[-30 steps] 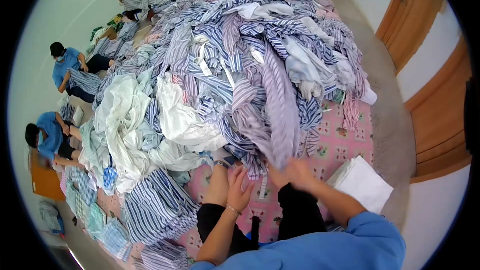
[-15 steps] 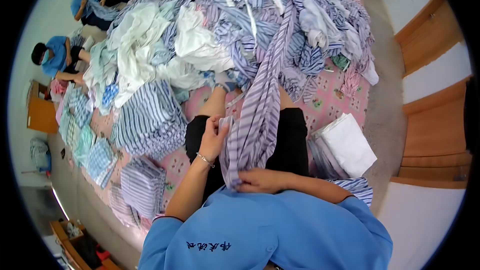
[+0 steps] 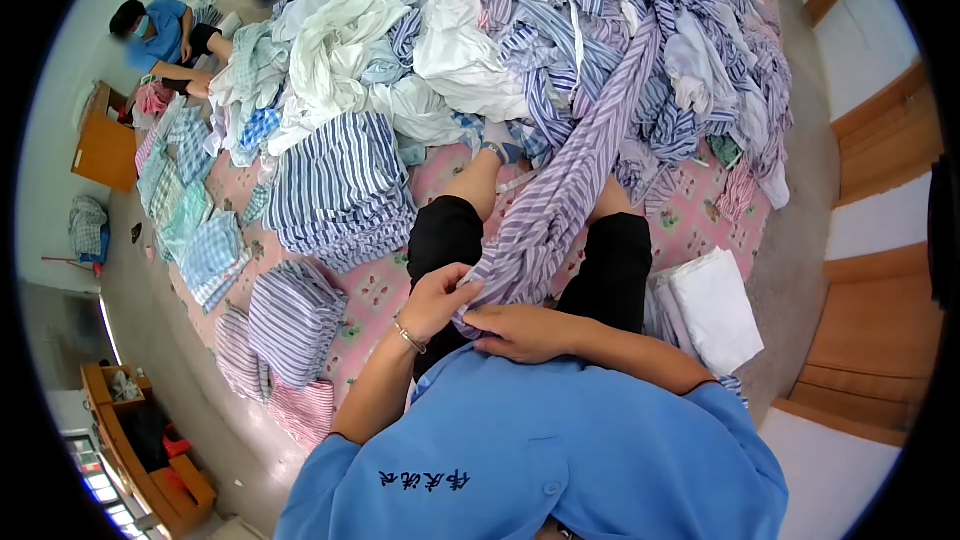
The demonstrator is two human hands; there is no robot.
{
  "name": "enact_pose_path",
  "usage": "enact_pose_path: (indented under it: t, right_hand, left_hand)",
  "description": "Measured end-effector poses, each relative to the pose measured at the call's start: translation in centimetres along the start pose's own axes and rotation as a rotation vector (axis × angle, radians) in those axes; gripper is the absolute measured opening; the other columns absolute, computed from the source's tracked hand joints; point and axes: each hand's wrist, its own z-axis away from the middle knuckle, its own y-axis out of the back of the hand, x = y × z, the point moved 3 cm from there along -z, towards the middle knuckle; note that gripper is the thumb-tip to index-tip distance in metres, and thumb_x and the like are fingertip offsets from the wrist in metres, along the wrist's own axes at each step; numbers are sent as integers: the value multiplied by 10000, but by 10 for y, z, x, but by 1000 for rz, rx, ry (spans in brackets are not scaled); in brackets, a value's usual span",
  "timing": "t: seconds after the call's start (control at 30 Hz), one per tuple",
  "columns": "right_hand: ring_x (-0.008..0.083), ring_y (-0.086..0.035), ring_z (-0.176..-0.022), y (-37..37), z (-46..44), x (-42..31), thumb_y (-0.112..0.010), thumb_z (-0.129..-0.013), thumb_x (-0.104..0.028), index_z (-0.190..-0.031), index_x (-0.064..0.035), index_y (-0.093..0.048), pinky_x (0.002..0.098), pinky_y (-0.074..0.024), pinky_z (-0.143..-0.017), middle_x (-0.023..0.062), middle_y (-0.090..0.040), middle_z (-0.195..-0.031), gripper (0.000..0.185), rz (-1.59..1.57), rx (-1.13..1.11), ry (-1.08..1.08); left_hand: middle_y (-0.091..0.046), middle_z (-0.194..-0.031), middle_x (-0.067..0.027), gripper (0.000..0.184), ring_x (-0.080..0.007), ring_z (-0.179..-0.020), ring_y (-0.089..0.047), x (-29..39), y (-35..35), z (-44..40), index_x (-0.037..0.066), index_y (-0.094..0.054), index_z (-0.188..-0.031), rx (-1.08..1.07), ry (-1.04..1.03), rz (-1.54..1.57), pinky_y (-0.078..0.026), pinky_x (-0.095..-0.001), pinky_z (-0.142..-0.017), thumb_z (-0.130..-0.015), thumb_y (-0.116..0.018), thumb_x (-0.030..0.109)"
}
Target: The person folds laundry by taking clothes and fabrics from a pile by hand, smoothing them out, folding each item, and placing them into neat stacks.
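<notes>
A long purple-and-white striped cloth [image 3: 565,195] stretches from the big heap down between my legs to my waist. My left hand [image 3: 441,302], with a bracelet at the wrist, is closed on the near end of this cloth. Right beside it, my right hand [image 3: 522,332] grips the same end, its fingers curled at the fabric's lower edge. The two hands are nearly touching, close against my blue shirt. The far end of the cloth runs into the heap of mixed striped and white fabrics [image 3: 470,50].
Folded blue-striped cloths [image 3: 340,185] and purple-striped ones [image 3: 293,320] are stacked at the left. A folded white stack [image 3: 712,305] lies right. Co-workers [image 3: 165,35] sit at the upper left. Wooden cabinets [image 3: 105,145] and doors [image 3: 870,330] stand at the sides.
A second ago my hands were apart near the heap. The cloth has been pulled towards me, and since half a second ago my left hand has come down next to my right. The view has shifted.
</notes>
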Motion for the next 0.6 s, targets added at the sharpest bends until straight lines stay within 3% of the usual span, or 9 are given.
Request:
enact_pose_path:
  t: [0.17, 0.2, 0.23, 0.27, 0.33, 0.4, 0.5, 0.57, 0.6]
  right_hand:
    - [376, -566, -840, 7, 8, -5, -557, -863, -169, -1086, -7, -485, 428, -460, -751, 193, -555, -949, 284, 61, -35, -142]
    - [365, -570, -857, 13, 10, -4, -553, -861, -152, -1077, -4, -504, 418, -464, -760, 187, -560, -966, 266, 138, 141, -55]
    - [354, -574, -875, 19, 13, -1, -550, -858, -136, -1067, -2, -522, 409, -468, -769, 181, -565, -984, 250, 215, 319, 36]
    - [343, -578, -893, 25, 19, 1, -546, -856, -120, -1058, 1, -540, 399, -472, -777, 175, -569, -1001, 236, 288, 494, 127]
    - [307, -579, -965, 50, 35, 20, -528, -844, -65, -1045, -1, -583, 361, -467, -835, 155, -575, -1064, 218, 226, 721, -68]
    - [299, -565, -1021, 76, 47, 51, -516, -829, -36, -1085, -8, -583, 350, -453, -875, 147, -574, -1099, 265, 11, 828, -204]
    - [288, -582, -986, 98, 41, 97, -516, -831, -36, -1089, 0, -582, 339, -455, -863, 146, -595, -1054, 269, 137, 891, -74]
    - [273, -581, -966, 94, 27, 139, -512, -839, -47, -1063, -1, -586, 341, -457, -850, 132, -598, -1042, 240, 139, 731, -77]
    - [272, -581, -964, 92, 18, 148, -513, -840, -48, -1062, -1, -586, 341, -457, -849, 132, -598, -1040, 239, 125, 663, -73]
  left_hand:
    - [-585, -773, -69, 246, -107, -659, -513, 8, -4, -40, -5, -596, -961, -37, -70, -650, -426, -258, -602, -849, -617, 212]
    - [-578, -757, -90, 238, -126, -648, -523, 6, -6, -48, -1, -605, -943, -51, -60, -724, -430, -269, -602, -840, -619, 213]
    - [-555, -727, -115, 161, -173, -622, -543, 19, -10, -49, 4, -611, -882, 167, -392, -754, -433, -287, -593, -832, -605, 157]
    - [-564, -743, -131, 152, -225, -657, -556, 23, -9, -51, 3, -613, -873, 238, -418, -697, -440, -317, -610, -834, -589, 148]
    - [-584, -775, -163, 142, -331, -726, -581, 37, -5, -51, 2, -617, -854, 385, -460, -579, -453, -377, -645, -836, -559, 131]
    - [-553, -731, -62, 114, -174, -659, -537, 38, -5, -54, 9, -594, -933, 360, -417, -333, -420, -274, -609, -883, -527, 86]
    - [-475, -754, 59, 139, -15, -684, -410, 42, -25, -63, 24, -557, -1025, 153, -312, 158, -362, -174, -601, -943, -473, 98]
    - [-492, -764, 50, 151, -25, -685, -429, 58, -52, -56, 63, -568, -1046, 31, -334, 24, -373, -181, -612, -947, -478, 133]
    - [-493, -851, 66, 141, -21, -754, -437, 69, -69, -47, 51, -554, -1035, -108, -179, 51, -393, -189, -669, -954, -460, 115]
